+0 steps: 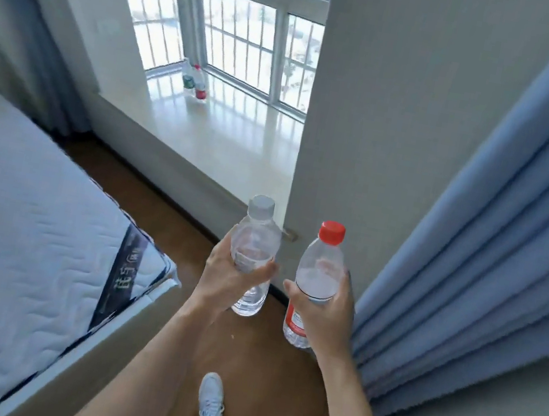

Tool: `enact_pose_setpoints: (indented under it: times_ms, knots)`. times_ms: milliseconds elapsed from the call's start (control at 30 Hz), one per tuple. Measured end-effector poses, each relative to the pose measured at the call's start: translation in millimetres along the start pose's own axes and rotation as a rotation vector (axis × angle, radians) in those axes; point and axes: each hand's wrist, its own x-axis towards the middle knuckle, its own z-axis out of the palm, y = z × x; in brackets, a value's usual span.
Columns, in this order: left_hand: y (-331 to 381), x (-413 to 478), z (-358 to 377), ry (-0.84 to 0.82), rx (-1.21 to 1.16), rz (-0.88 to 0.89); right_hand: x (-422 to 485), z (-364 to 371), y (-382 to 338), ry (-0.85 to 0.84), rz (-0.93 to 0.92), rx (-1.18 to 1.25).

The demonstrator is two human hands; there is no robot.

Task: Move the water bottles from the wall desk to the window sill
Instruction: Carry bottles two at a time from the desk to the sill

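Fingers point(265, 271) of the left hand point(221, 272) curl round a clear bottle with a pale cap point(256, 237), held upright at lower centre of the frame. Just right of it, the right hand point(324, 312) grips a red-capped bottle point(318, 270), also upright. The 2 are close but apart, over the wooden floor point(259, 370). On the window sill point(226, 140) in the upper middle, a green-labelled bottle point(188, 79) and a red-labelled bottle point(201, 88) stand side by side near the glass. A mattress point(25, 219) fills the lower left; a blue curtain point(497, 247) hangs at right.
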Motion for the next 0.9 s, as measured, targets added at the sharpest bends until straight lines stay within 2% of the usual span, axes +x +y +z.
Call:
enact_pose_setpoints:
  times_ms: [100, 333, 533, 900]
  knots:
    - [-18, 27, -44, 0.115, 0.043, -0.049, 26, 52, -4, -0.093, -0.014, -0.003]
    - [-52, 127, -118, 0.25, 0.059, -0.065, 119, 171, -18, -0.238, -0.036, 0.009]
    - [-70, 221, -165, 0.292, 0.098, -0.099, 196, 256, -28, -0.289, -0.027, 0.017]
    - [-94, 336, -218, 0.398, 0.209, -0.12, 291, 361, -34, -0.425, -0.054, -0.037]
